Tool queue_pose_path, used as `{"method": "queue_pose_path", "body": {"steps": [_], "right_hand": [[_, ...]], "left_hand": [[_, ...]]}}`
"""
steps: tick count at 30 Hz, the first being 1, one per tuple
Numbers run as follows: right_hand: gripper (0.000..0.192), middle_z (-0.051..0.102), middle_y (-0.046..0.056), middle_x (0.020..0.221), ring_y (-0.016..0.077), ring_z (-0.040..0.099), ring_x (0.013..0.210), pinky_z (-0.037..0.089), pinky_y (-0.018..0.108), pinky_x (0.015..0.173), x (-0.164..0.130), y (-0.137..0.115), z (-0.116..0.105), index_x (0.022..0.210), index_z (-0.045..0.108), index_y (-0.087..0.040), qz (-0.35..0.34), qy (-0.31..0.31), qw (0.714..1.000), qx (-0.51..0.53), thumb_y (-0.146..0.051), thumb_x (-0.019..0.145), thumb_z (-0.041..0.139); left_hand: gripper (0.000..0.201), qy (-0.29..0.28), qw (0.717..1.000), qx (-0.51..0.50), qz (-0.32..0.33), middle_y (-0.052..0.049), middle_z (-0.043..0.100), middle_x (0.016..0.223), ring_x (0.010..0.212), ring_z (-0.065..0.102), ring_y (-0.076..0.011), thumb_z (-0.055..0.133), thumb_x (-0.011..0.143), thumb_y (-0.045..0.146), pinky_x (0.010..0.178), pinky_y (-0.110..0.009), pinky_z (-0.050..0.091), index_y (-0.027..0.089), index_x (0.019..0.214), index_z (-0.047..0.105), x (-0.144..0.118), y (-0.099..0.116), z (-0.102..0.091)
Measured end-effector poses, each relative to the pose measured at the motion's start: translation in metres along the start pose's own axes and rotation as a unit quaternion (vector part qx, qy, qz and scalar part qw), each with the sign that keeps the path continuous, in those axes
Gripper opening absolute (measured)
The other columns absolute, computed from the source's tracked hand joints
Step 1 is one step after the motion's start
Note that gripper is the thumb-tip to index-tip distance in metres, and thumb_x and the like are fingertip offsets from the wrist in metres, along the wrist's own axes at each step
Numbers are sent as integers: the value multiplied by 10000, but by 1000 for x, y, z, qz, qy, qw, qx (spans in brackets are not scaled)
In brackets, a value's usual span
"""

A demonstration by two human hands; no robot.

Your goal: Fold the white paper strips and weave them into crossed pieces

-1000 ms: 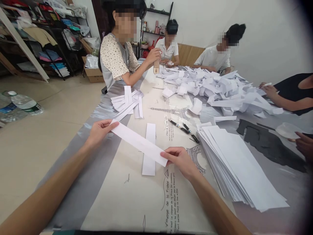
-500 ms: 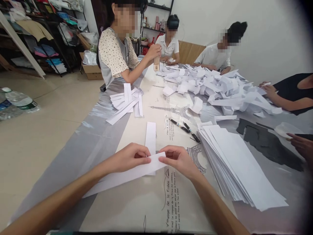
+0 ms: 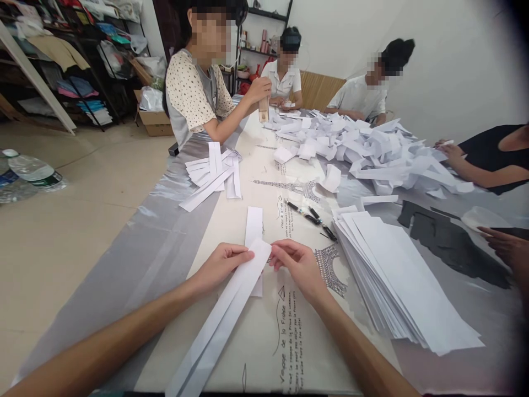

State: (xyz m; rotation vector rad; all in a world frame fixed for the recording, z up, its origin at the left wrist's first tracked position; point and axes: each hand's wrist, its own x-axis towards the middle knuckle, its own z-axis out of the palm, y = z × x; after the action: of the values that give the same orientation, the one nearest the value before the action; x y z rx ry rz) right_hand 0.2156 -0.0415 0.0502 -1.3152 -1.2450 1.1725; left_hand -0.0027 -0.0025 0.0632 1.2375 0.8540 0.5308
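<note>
A long folded white paper strip (image 3: 223, 317) slants from the near table edge up to my two hands. My left hand (image 3: 225, 264) pinches its upper left edge between thumb and fingers. At the top right corner, the thumb and fingertips of my right hand (image 3: 295, 264) close on the same strip. Beneath it, another white strip (image 3: 253, 223) lies flat on the printed table cover (image 3: 322, 336), partly hidden. To the right of my right hand rests a fanned stack of white paper (image 3: 405, 275).
Folded strips (image 3: 210, 171) lie at the left table edge. A large heap of crumpled paper strips (image 3: 351, 143) covers the far right. Black pens (image 3: 312, 215) lie mid-table. Several people sit around the table; one hand (image 3: 264, 91) holds a small wooden-looking block. Plastic bottles (image 3: 33, 168) stand on the floor.
The strip in my hands has turned steeper, its lower end now reaching the near table edge, and its folded layers show. My right hand has shifted slightly and its fingers have regripped at the corner.
</note>
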Motion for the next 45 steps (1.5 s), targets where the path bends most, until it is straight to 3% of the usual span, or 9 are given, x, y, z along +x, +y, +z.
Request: {"method": "queue_pose_path", "body": {"steps": [3,7,11,15,20,28,37,40,45], "right_hand": [[228,758,97,1051,244,713,918,598,403,808,-1,6,1,1063,737,-218,-102,57,981,-154,-401,956,655],[355,641,115,1392,306,581,1280,505,519,1063,-7,19,17,1306,671,-245,-223,-41,910,-346,-327,961,660],[251,648,95,1399,323,540,1332,468,551,1094,-9,24,22,1211,720,-247,-265,-70,862,-427,-280,971,654],[159,747,83,1041,288,666,1064,508,506,1007,-3,20,5,908,752,-232,-216,-17,887,-407,-293,986,628],[511,616,125,1259,337,587,1177,523,519,978,6,19,-3,1312,623,-234,-66,66,931,-353,-459,867,733],[875,605,85,1302,297,558,1159,495,493,991,21,30,5,1544,361,-272,0,35,970,-240,-266,752,734],[273,680,39,888,174,592,734,501,320,675,6,-3,19,1085,694,-222,-53,38,997,-38,-441,926,660],[292,553,-22,600,130,481,536,415,287,540,1,-9,22,780,689,-203,-36,28,999,22,-468,902,710],[288,564,-28,547,129,483,496,418,290,536,-5,-8,22,730,699,-211,-26,11,999,32,-450,881,752]], "left_hand": [[368,51,998,-25,10,-49,730,809,704,623,-179,707,873,509,660,-274,469,159,778,771,0,2,-7],[332,110,991,-67,26,-48,735,827,759,648,-190,770,818,497,696,-274,501,166,786,778,3,1,-20],[335,139,986,-83,43,-56,756,864,764,677,-199,815,768,488,696,-279,518,163,833,771,8,-3,-30],[446,150,984,-93,30,-65,783,880,748,707,-216,866,710,469,670,-285,529,172,1027,762,11,-7,-34],[449,146,986,-81,26,-63,780,858,766,716,-228,847,730,492,691,-296,538,164,1017,740,11,-8,-31],[400,143,987,-52,41,-38,752,847,759,681,-191,794,791,528,696,-264,500,158,929,731,11,-7,-28],[395,80,994,14,70,7,645,728,651,571,-134,660,918,540,642,-238,451,155,841,703,3,-4,-4],[379,46,995,25,79,-7,676,761,667,585,-134,643,945,510,643,-236,456,155,831,711,-1,-6,8],[344,66,996,-8,60,-42,742,780,702,665,-173,722,889,491,679,-262,518,157,806,731,-3,-7,11]]}}
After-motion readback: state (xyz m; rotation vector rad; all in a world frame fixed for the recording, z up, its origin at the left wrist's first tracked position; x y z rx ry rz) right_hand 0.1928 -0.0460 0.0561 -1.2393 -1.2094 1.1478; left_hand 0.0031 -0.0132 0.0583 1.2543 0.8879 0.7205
